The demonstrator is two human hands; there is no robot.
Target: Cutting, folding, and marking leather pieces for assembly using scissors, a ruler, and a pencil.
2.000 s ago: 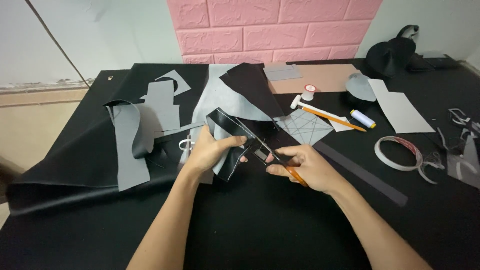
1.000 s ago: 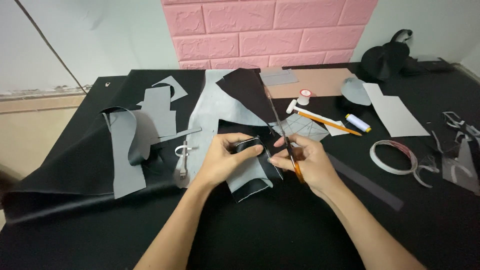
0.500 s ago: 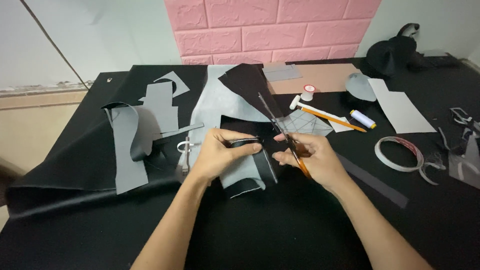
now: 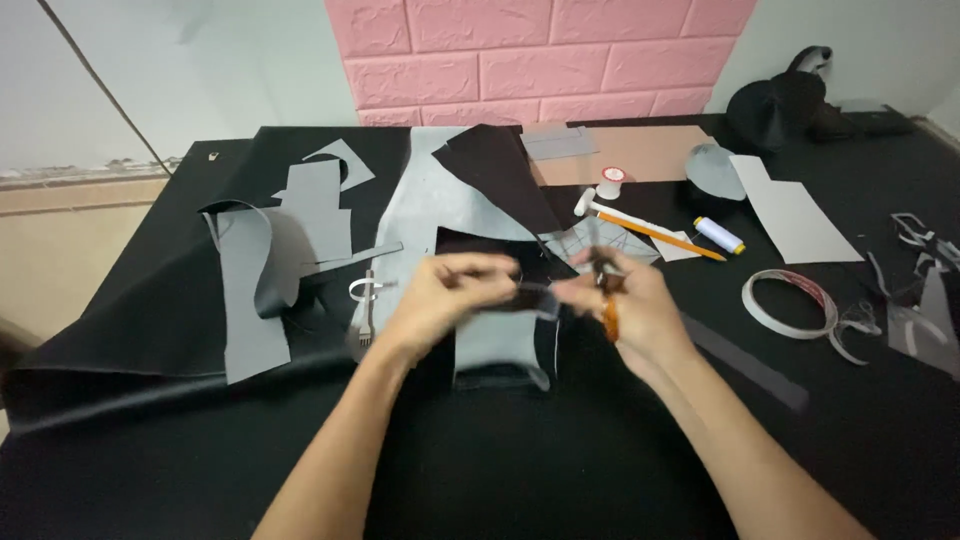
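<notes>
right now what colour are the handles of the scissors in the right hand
Orange, seen in the head view: the orange-handled scissors sit in the right hand.

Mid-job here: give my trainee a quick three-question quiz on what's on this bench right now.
1. True or false: the right hand holds orange-handled scissors.
2. What does the left hand grip? A) tape roll B) grey-black material piece C) pencil
3. Which lies nearer the pink brick wall: the white thread spool or the tape roll?

Key: 1 true. 2 B, the material piece. 3 the white thread spool.
</notes>
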